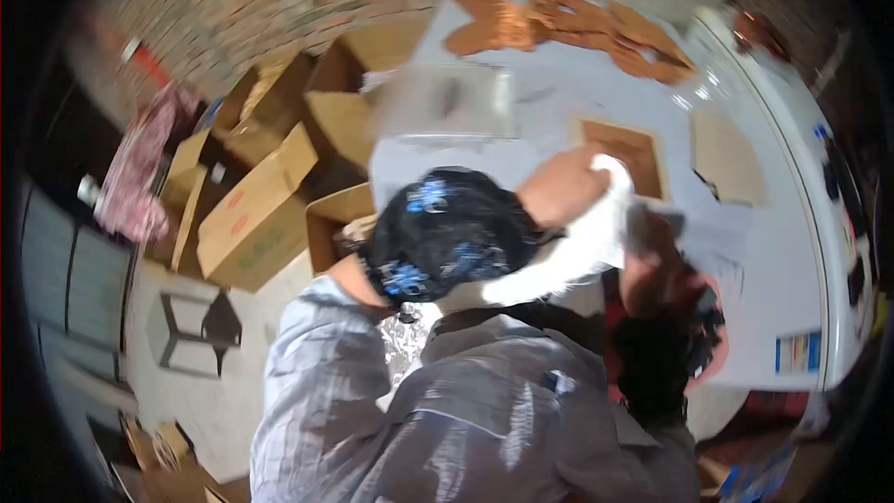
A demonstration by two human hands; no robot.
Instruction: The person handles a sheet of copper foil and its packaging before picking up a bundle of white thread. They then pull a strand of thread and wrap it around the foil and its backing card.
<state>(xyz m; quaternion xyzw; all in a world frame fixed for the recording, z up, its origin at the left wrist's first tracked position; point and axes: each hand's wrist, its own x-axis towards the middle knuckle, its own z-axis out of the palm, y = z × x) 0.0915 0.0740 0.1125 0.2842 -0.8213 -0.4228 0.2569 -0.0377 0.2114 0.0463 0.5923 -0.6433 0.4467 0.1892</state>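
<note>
A white fluffy strip [559, 261] hangs in a loop in front of my body, its upper end bent over near my left hand [563, 188]. That hand reaches in from the left out of a black sleeve cover [456, 224] with blue flowers, its fingers closed on the strip's upper end. My right hand [649, 270] is at the strip's right edge, in shadow and smeared by motion; I cannot tell how its fingers lie. Just beyond my hands, a brown square panel with a pale border [633, 154] lies on the pale table [540, 98].
Brown cut-out pieces [568, 23] lie along the table's far edge, a clear plastic sheet or lid [447, 98] at its left. Several open cardboard boxes [256, 214] crowd the left side, near a dark stool [222, 321]. A white curved-edged surface [801, 177] borders the right.
</note>
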